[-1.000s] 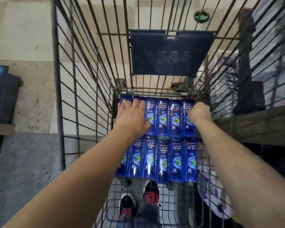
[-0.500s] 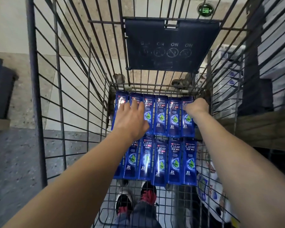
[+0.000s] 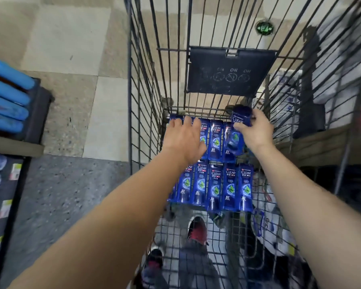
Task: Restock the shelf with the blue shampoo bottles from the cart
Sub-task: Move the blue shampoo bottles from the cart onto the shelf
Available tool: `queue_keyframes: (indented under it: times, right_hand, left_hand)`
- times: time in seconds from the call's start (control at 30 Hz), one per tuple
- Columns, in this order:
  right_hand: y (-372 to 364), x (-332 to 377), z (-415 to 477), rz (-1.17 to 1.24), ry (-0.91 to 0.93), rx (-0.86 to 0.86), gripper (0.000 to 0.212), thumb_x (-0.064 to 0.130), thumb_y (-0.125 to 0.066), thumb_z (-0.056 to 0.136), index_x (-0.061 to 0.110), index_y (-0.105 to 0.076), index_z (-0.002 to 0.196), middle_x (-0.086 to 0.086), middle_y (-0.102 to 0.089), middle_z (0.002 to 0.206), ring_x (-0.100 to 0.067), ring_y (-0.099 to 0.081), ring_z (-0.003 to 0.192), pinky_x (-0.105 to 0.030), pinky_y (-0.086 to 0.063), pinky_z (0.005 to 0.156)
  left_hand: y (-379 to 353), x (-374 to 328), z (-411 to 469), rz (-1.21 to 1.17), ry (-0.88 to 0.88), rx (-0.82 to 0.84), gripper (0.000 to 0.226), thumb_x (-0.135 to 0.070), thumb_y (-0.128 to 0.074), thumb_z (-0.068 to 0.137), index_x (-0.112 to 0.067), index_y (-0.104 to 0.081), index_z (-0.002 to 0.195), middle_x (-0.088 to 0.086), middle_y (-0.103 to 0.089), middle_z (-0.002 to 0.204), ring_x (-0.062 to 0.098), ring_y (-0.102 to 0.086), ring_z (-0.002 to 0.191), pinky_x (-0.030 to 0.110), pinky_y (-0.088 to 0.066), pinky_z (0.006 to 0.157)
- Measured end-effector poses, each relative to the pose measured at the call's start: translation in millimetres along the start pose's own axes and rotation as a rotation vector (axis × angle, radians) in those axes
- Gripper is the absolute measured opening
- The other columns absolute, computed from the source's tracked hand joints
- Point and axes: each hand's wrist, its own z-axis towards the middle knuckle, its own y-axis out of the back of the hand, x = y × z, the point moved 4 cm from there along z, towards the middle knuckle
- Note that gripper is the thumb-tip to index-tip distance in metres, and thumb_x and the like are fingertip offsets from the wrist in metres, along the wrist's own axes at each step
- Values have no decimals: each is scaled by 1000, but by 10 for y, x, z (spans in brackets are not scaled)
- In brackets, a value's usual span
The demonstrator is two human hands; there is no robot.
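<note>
Several blue shampoo bottles (image 3: 215, 186) lie flat in two rows on the floor of the wire cart (image 3: 146, 84). My right hand (image 3: 256, 132) grips one blue shampoo bottle (image 3: 239, 126) from the far row's right end and holds it tilted above the others, cap end up. My left hand (image 3: 186, 140) lies flat, fingers spread, on the left bottles of the far row and covers them. The shelf (image 3: 13, 147) shows at the left edge with blue packs on it.
A dark plastic flap (image 3: 229, 71) hangs on the cart's far wall. White packaged goods (image 3: 283, 97) stand right of the cart behind its wires. My shoes (image 3: 196, 228) show through the cart's floor grid. Tiled floor (image 3: 71, 49) spreads at the left.
My right hand has lifted the rightmost far-row bottle off the cart floor. My left hand stays on the left bottles. The view has swung left, bringing the shelf into sight.
</note>
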Motion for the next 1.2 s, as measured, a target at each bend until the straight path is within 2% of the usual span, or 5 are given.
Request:
queue_keyframes:
  times: [0.37,0.63,0.77,1.03,1.2]
  right_hand:
    - [966,1342,-2227,132,169,-134,39,13,-82,77,18,-67,112,11,-66,88,-2,-61,76,-4,-43,69]
    - [2093,1509,-4164,253,191,-369,42,15,-83,70,29,-64,106,10,-72,94,1,-67,81,-23,-53,79]
    - [2667,1346,-5113,236,157,-454,47,10,-83,73,18,-65,116,6,-70,100,-2,-65,81,-18,-51,77]
    - [3476,329,-7293,236,-17,-697,61,22,-85,75,16,-59,130,4,-67,118,-14,-65,101,-34,-55,80]
    - [3632,-428,-9033,246,-116,-845,57,21,-86,71,18,-63,123,2,-72,109,-14,-69,95,-39,-56,85]
  left_hand:
    - [1220,210,-1625,177,-167,-234,64,-52,-49,93,-11,-40,142,15,-52,137,36,-53,121,48,-37,107]
    - [1997,-393,-3166,152,-457,-363,65,-52,-47,94,-16,-35,147,11,-50,141,34,-48,129,47,-35,109]
    - [2155,-826,-3817,148,-559,-379,64,-52,-47,93,-16,-39,144,11,-53,137,35,-51,125,47,-40,105]
    - [2068,-2005,-5347,270,-833,-435,78,-61,-47,91,-18,-32,154,10,-49,144,35,-51,128,46,-39,106]
    - [1646,-2718,-6772,260,-1041,-449,70,-55,-49,93,-18,-38,150,13,-52,142,36,-52,128,45,-43,100]
